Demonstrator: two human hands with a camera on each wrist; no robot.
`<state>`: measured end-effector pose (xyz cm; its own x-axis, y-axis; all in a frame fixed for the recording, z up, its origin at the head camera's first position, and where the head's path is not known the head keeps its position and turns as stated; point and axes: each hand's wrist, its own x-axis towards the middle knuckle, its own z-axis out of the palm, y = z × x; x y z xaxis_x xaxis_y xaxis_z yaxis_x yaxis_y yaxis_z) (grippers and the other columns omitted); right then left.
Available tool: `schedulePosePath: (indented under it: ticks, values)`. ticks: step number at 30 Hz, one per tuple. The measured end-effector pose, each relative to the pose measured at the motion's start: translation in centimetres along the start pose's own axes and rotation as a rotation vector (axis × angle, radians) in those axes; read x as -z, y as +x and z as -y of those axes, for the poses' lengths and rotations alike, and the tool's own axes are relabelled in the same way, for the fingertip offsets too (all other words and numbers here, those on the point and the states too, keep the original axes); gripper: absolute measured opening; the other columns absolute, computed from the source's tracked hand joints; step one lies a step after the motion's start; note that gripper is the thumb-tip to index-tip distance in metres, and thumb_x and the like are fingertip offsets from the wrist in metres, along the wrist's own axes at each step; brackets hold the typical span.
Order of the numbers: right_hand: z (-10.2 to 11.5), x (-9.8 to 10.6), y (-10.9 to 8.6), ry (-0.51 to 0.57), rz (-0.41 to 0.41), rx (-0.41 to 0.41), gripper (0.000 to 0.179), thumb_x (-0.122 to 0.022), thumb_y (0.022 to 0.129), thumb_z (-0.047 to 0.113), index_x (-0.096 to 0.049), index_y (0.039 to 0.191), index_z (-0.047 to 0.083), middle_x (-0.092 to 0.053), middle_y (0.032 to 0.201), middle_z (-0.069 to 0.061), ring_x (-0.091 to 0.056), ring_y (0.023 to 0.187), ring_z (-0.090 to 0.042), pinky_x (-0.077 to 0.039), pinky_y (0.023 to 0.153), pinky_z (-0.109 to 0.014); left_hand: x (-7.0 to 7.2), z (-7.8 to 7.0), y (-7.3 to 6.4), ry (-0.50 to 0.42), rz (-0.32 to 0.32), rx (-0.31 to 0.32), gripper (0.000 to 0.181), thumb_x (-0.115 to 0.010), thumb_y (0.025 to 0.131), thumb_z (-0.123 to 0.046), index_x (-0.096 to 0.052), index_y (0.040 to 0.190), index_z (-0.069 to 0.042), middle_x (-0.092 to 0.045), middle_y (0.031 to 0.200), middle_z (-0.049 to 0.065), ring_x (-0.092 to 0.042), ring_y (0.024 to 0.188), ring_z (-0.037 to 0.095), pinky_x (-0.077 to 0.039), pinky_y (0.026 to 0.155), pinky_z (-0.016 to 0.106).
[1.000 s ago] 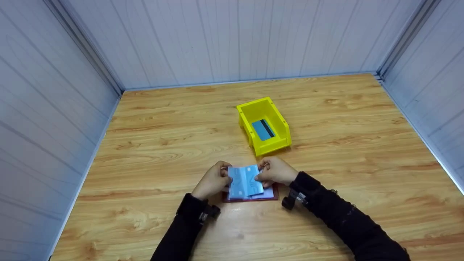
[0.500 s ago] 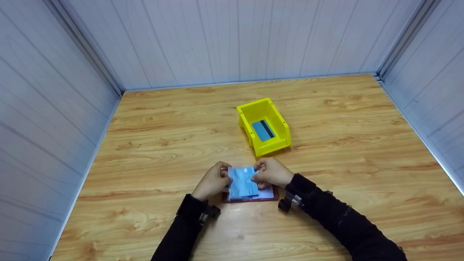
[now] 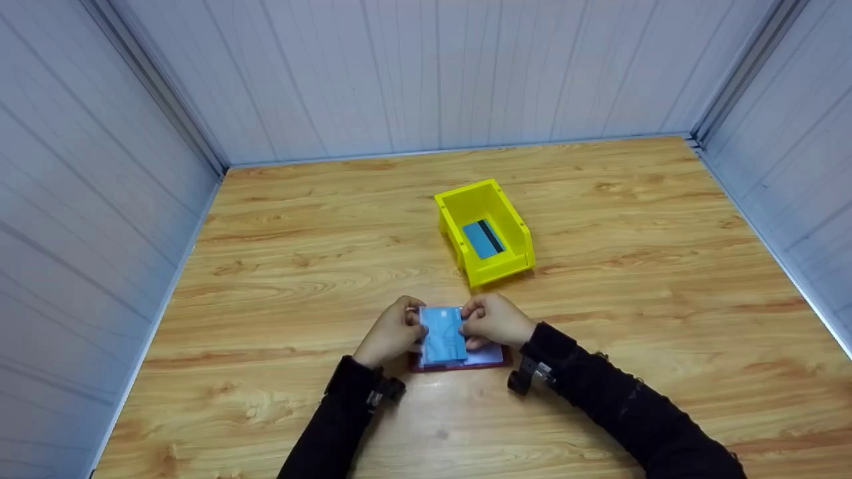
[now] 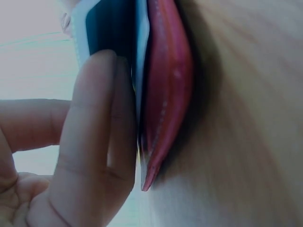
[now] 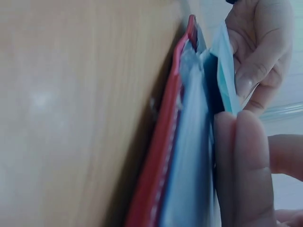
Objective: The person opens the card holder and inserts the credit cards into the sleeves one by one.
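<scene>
A red card holder (image 3: 506, 359) lies unfolded on the table, its clear plastic sleeves facing up; its stitched red cover (image 4: 170, 80) shows in the left wrist view. Over its left half is a light blue card (image 3: 444, 339) with a pale chip mark, overlapping a sleeve. My left hand (image 3: 389, 334) pinches the sleeve's left edge, thumb on top. From the right, my right hand (image 3: 500, 320) pinches the blue card at its right edge between thumb and fingers. In the right wrist view the card stands slightly raised off the pages, partly hidden by my fingers.
Just beyond the hands stands a yellow bin (image 3: 502, 271), holding a blue card with a black stripe (image 3: 484, 239). White panel walls (image 3: 426, 73) border the wooden table (image 3: 299, 233) at the back and sides.
My right hand has shifted left, taking the blue card with it, so the card now covers the left sleeve. The left hand has stayed in place.
</scene>
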<state>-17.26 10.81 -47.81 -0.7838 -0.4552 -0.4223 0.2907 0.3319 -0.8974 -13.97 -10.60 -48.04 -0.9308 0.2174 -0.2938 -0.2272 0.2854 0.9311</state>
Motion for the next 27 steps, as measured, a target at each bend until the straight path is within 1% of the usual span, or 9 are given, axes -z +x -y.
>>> schedulePosePath:
  ticks: [6,9,13,18,23,27]
  values:
    - [0.05,-0.23,0.01,0.029,0.006,0.005,0.029,-0.064,0.085,-0.003,-0.054,0.111,-0.011,-0.061,0.077,-0.006,-0.065,0.057,-0.01,-0.058,0.06,-0.024,0.0,-0.2,0.08,0.001,0.001,0.015,0.042,-0.053,0.088,0.006,-0.044,0.129,0.005,-0.05,0.083,0.006,-0.058,0.072,0.017,-0.057,0.06,0.027]
    - [0.04,-0.33,-0.04,0.024,0.006,0.01,0.032,-0.063,0.085,-0.002,-0.055,0.114,-0.013,-0.062,0.08,-0.006,-0.065,0.06,-0.01,-0.059,0.062,-0.024,-0.03,-0.35,0.07,0.01,-0.001,0.021,0.042,-0.053,0.088,0.006,-0.044,0.129,0.005,-0.05,0.083,0.005,-0.058,0.07,0.016,-0.057,0.059,0.027]
    - [0.16,-0.55,-0.34,-0.015,0.006,0.03,0.036,-0.062,0.086,0.0,-0.057,0.119,-0.015,-0.062,0.086,-0.007,-0.066,0.067,-0.01,-0.059,0.067,-0.025,-0.12,-0.49,-0.04,0.008,-0.001,0.018,0.041,-0.053,0.087,0.007,-0.044,0.127,0.006,-0.05,0.082,0.005,-0.059,0.07,0.016,-0.058,0.06,0.028]
    - [0.35,-0.82,-0.82,-0.104,0.006,0.061,0.042,-0.062,0.086,0.004,-0.059,0.124,-0.012,-0.062,0.088,-0.006,-0.066,0.076,-0.01,-0.059,0.072,-0.027,-0.15,-0.37,-0.1,0.023,0.002,0.001,0.039,-0.053,0.087,0.008,-0.045,0.125,0.007,-0.049,0.08,0.004,-0.057,0.069,0.016,-0.058,0.06,0.028]
    - [0.21,-0.75,-0.96,-0.113,0.011,0.077,0.045,-0.062,0.086,0.005,-0.057,0.127,-0.013,-0.063,0.09,-0.006,-0.067,0.079,-0.011,-0.059,0.073,-0.028,-0.24,-0.29,-0.02,0.025,-0.004,-0.013,0.038,-0.054,0.087,0.008,-0.046,0.124,0.008,-0.05,0.081,0.005,-0.057,0.069,0.016,-0.058,0.059,0.029]
    - [0.03,-0.47,-0.9,-0.12,0.013,0.062,0.047,-0.062,0.087,0.007,-0.056,0.13,-0.011,-0.065,0.092,-0.006,-0.068,0.079,-0.01,-0.059,0.074,-0.027,-0.22,-0.39,-0.17,0.033,-0.007,-0.024,0.043,-0.059,0.084,0.005,-0.046,0.125,0.007,-0.054,0.087,0.008,-0.058,0.073,0.017,-0.058,0.061,0.029]
